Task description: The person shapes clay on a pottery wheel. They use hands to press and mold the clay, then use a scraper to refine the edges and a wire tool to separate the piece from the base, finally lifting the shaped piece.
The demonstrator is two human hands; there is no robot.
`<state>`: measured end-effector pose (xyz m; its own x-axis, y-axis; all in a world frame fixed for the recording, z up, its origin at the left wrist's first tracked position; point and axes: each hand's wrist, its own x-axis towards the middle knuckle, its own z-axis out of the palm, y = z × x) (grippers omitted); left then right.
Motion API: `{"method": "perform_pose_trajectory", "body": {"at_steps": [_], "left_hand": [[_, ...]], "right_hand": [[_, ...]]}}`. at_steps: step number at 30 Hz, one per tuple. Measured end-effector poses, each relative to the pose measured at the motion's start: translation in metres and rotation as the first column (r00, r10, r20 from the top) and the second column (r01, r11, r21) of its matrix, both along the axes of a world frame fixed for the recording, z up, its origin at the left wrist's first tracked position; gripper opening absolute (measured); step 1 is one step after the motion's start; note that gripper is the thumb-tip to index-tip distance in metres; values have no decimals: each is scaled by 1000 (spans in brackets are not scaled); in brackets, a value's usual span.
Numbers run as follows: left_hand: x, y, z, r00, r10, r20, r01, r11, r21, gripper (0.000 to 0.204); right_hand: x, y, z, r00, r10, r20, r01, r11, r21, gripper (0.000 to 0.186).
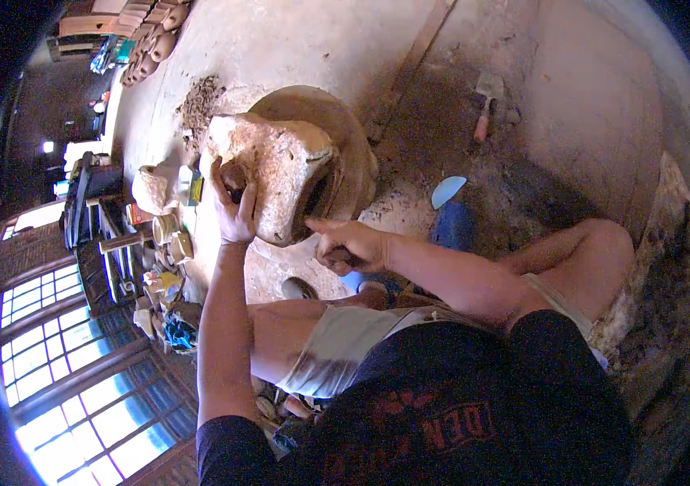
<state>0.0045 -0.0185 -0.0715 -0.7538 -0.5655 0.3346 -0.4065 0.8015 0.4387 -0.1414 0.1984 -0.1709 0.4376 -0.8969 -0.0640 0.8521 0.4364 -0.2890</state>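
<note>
Block, pale, brown-stained, stone-like (pixel 284 158), lies ahead-left of right hand (pixel 353 245), index extended, rest curled; dark long slot (pixel 315 194), nearer right hand, runs forward; left hand (pixel 236 217) spread, grip unclear.

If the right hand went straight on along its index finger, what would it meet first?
Most likely the pale block: the right hand points left toward it, the index fingertip at or very near the edge of the dark opening. Depth leaves actual contact unclear.
</note>
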Motion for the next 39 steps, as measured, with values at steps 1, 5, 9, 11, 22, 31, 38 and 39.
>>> {"method": "perform_pose_trajectory", "body": {"at_steps": [1,5,9,11,22,31,38,39], "left_hand": [[-4,-1,1,999,-35,42,38,996,-78,79],[-11,-2,4,999,3,-37,4,982,190,80],[-13,-9,8,999,39,-23,-34,977,210,83],[-14,-7,9,999,30,-17,-27,982,187,82],[-5,2,7,991,90,-99,-64,968,241,77],[4,12,-10,988,137,-74,-138,990,1,75],[8,25,-24,954,298,-40,-300,929,-217,80],[4,29,-23,934,355,-46,-358,921,-151,79]], "right_hand": [[2,-1,-1,1000,3,1,-3,1000,3,69],[-2,-9,-7,817,-47,575,16,998,60,31],[-27,-19,-12,697,-58,715,99,995,-16,7],[-30,-19,-13,707,-55,705,142,988,-65,6],[-87,-19,13,607,-166,-777,249,968,-12,24],[-105,-56,65,-365,-216,-906,-79,976,-200,37],[-88,-53,90,-494,-394,-775,-223,919,-325,29],[-83,-53,87,-497,-392,-774,-221,920,-324,29]]}}
